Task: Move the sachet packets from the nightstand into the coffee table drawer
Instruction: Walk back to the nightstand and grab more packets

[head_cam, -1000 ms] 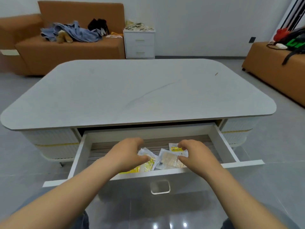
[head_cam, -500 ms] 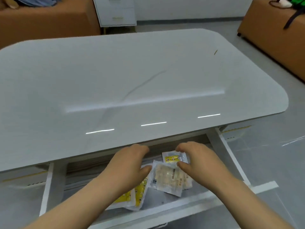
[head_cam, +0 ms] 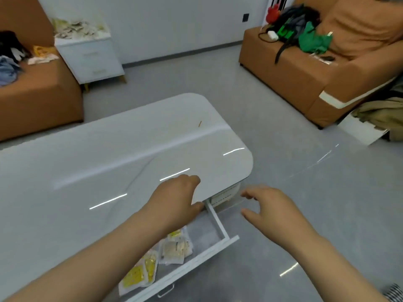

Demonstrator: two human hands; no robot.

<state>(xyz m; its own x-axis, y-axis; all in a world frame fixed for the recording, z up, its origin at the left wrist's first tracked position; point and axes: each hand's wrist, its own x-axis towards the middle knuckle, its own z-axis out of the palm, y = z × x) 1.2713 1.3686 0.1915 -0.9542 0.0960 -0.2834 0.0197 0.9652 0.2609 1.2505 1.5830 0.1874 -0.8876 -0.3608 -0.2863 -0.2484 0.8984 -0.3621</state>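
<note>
My left hand (head_cam: 174,199) hovers at the coffee table's (head_cam: 104,162) front edge, fingers loosely bent and empty. My right hand (head_cam: 270,205) hangs spread and empty over bare floor (head_cam: 305,225), just beyond the open drawer's (head_cam: 216,221) right wall. The sachet packets (head_cam: 176,249) lie in the drawer under my left forearm, which covers part of them (how many, I cannot tell). Open floor runs right toward an orange sofa (head_cam: 301,77). Far left, the white nightstand (head_cam: 91,59) carries a blurred pile (head_cam: 78,29) of what look like packets.
</note>
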